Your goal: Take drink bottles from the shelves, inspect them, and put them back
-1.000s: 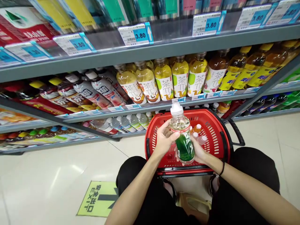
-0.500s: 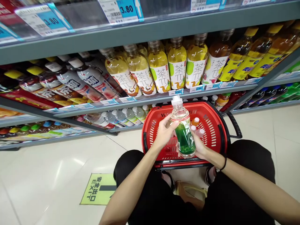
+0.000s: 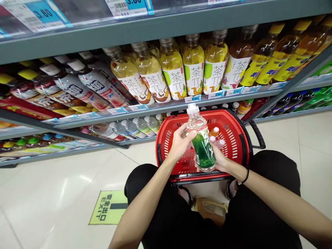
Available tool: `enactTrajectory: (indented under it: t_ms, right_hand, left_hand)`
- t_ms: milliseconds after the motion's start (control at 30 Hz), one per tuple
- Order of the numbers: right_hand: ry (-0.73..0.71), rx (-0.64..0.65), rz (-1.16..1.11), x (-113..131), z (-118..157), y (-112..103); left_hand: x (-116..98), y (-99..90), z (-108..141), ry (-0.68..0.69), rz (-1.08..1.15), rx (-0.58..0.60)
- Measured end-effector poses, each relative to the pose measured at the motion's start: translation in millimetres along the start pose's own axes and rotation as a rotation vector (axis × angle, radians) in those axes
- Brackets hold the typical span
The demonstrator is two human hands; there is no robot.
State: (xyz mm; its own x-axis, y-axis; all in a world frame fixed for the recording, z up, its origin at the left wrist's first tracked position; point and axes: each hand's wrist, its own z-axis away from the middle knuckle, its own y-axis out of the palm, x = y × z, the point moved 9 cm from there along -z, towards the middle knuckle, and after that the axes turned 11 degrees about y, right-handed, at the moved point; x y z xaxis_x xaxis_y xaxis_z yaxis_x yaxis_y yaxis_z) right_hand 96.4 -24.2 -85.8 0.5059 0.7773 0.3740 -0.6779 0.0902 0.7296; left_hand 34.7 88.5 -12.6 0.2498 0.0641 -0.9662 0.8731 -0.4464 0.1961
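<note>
Both of my hands hold a clear drink bottle [image 3: 203,147] with a white cap and a green label, tilted over the basket. My left hand [image 3: 181,140] grips its upper part, the thumb across the front below the neck. Around the lower part wraps my right hand [image 3: 218,159], with some fingers hidden behind the bottle. Beneath is a red shopping basket [image 3: 168,135] with slotted walls and a black handle. Inside it, an orange-drink bottle [image 3: 214,131] and pink-capped bottles [image 3: 220,143] show past the held bottle.
Ahead, a shelf [image 3: 166,103] carries rows of tea bottles [image 3: 193,69], with yellow-labelled bottles [image 3: 275,65] to the right. More bottles [image 3: 138,126] line the lower shelf. A green exit sign [image 3: 106,207] lies on the floor at left. Between my feet is a beige object [image 3: 207,207], partly hidden.
The view has shifted slightly, so the shelf bottles sit a little further left and higher in places. Both hands keep their hold on the bottle, with almost the same pose.
</note>
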Motion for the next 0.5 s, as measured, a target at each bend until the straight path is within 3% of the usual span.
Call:
enactTrajectory:
  t_ms: [500]
  right_hand:
    - [0.029, -0.001, -0.069, -2.2, 0.8, -1.0]
  left_hand:
    - [-6.7, 3.7, 0.1, 0.030, -0.028, 0.025]
